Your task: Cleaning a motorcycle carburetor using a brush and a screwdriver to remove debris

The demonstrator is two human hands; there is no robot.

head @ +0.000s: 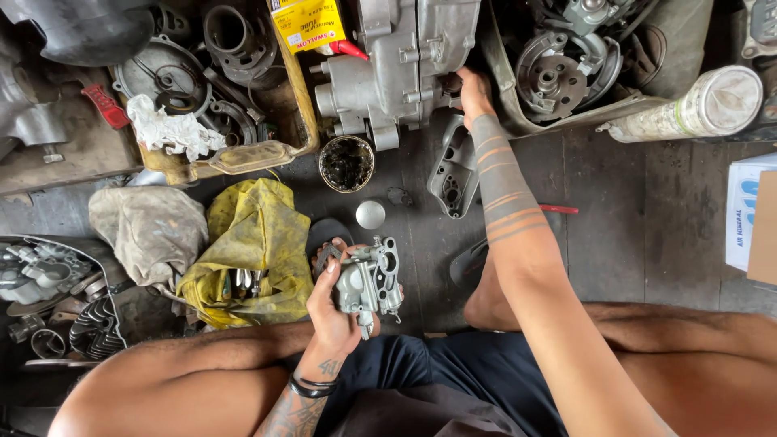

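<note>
Left hand (332, 311) holds carburetor (368, 283) near grease-filled tin (346, 163).

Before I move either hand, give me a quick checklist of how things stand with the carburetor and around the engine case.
1. Left hand has a firm hold on the carburetor: ok, fingers wrap its side and it sits above the lap.
2. Right hand placement: ok, it rests at the edge of the grey engine case.
3. What the right fingers grip: cannot tell, the fingertips are hidden against the case.
4. Open tin of dark grease upright: ok, it stands below the case, apart from both hands.
5. Small round silver cap accounted for: ok, it lies loose on the floor just above the carburetor.
</note>
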